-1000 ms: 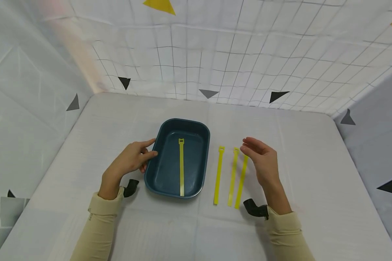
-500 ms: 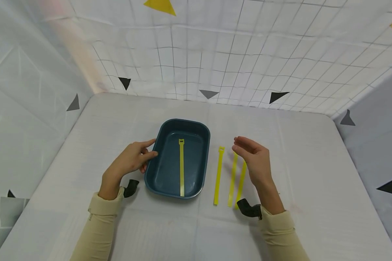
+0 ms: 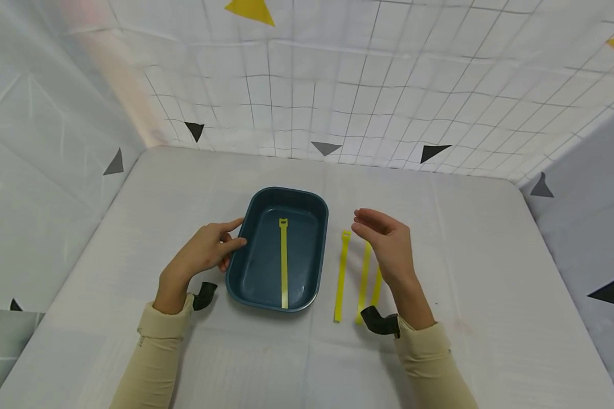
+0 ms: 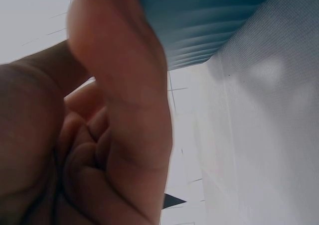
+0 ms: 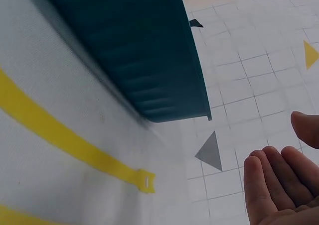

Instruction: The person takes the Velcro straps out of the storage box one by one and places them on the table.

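Note:
A dark teal rectangular tray [image 3: 314, 284] stands on the table with one yellow hook-and-loop cable strap [image 3: 283, 264] lying lengthwise in it. My left hand [image 3: 202, 247] holds the tray's left rim, thumb over the edge and index finger along it. Right of the tray, a yellow cable strap [image 3: 341, 278] lies with its slotted head toward the back wall. Two more, a middle strap [image 3: 364, 278] and a right strap [image 3: 377, 287], are partly hidden under my right hand [image 3: 386, 244]. That hand hovers above them holding nothing, its fingers extended together and thumb apart in the right wrist view.
A white sheet covers the table [image 3: 256, 363]. Behind it rises a gridded white wall [image 3: 368, 85] with coloured triangles, and plain sheets hang at both sides. Black wrist cameras, a left camera [image 3: 204, 295] and a right camera [image 3: 378, 322], jut out from the sleeves.
My right hand has moved left over the straps, toward the tray, covering more of the middle and right ones. The left hand and the tray have stayed put.

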A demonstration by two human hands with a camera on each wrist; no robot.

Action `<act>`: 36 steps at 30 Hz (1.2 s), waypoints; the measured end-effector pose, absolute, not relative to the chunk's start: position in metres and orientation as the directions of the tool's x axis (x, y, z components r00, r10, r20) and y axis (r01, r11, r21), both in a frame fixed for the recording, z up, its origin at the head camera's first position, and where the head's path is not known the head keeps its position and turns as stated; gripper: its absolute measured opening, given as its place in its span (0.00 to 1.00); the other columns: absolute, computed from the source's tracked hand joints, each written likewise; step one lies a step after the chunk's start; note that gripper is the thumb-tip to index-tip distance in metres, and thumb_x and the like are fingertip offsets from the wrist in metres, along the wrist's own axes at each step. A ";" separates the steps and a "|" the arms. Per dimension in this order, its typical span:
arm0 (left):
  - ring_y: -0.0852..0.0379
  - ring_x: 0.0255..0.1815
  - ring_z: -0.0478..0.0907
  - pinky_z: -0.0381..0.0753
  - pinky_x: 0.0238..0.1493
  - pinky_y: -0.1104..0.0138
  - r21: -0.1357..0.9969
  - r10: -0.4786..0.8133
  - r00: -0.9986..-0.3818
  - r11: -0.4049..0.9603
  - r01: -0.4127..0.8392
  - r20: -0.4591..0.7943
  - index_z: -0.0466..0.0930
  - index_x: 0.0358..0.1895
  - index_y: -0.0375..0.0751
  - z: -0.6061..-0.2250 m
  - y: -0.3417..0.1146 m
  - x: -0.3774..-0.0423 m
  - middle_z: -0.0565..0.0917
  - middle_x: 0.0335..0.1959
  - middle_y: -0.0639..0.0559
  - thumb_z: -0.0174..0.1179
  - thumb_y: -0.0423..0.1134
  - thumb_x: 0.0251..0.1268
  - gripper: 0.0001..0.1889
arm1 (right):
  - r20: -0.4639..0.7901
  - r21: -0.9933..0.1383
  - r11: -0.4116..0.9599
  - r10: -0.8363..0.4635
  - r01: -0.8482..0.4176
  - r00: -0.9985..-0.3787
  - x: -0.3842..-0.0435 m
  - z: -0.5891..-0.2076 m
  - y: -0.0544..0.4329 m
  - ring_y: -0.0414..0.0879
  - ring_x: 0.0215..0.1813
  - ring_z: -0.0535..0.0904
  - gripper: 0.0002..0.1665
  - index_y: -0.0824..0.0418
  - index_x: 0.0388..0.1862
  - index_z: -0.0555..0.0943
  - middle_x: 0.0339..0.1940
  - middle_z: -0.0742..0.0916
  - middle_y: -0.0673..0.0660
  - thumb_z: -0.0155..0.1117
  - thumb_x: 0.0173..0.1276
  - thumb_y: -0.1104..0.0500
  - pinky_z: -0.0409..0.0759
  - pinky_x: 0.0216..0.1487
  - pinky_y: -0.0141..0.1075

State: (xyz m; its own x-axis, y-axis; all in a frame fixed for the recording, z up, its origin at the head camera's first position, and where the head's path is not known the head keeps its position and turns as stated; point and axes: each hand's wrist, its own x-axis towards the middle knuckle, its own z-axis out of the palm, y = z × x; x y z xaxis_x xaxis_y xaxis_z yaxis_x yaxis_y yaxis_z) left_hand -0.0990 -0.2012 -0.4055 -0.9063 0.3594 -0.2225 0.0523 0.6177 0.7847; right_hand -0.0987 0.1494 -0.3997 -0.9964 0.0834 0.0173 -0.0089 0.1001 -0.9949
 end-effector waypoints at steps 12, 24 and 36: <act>0.46 0.15 0.77 0.79 0.22 0.61 0.783 0.361 -0.906 0.620 0.057 -0.220 0.55 0.77 0.34 -0.406 -0.202 -0.100 0.78 0.21 0.49 0.55 0.39 0.76 0.32 | 0.046 -0.990 0.137 0.050 -0.038 -0.998 -0.104 -0.392 0.136 0.47 0.51 0.84 0.19 0.65 0.56 0.83 0.52 0.86 0.59 0.69 0.67 0.65 0.80 0.54 0.36; 0.44 0.15 0.77 0.80 0.22 0.58 0.789 0.369 -0.905 0.611 0.064 -0.212 0.55 0.76 0.33 -0.406 -0.202 -0.099 0.77 0.20 0.48 0.55 0.39 0.76 0.32 | -0.006 -0.993 0.119 -0.003 0.005 -1.000 -0.111 -0.393 0.116 0.51 0.57 0.80 0.24 0.68 0.61 0.78 0.57 0.83 0.61 0.68 0.67 0.66 0.79 0.57 0.40; 0.43 0.15 0.78 0.79 0.21 0.60 0.786 0.381 -0.902 0.612 0.084 -0.201 0.56 0.76 0.33 -0.408 -0.203 -0.100 0.77 0.17 0.49 0.55 0.39 0.76 0.32 | 0.002 -0.992 0.128 -0.058 -0.009 -0.998 -0.115 -0.390 0.097 0.52 0.57 0.78 0.24 0.71 0.60 0.78 0.59 0.81 0.67 0.68 0.66 0.65 0.75 0.60 0.46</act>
State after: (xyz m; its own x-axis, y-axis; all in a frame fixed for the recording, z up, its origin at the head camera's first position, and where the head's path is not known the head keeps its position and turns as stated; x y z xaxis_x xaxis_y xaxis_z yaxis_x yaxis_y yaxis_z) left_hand -0.1003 -0.2034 -0.4076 -0.9024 0.3813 -0.2008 0.0837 0.6122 0.7862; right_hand -0.1151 0.0966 -0.3902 -0.9983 -0.0575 0.0016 -0.0090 0.1276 -0.9918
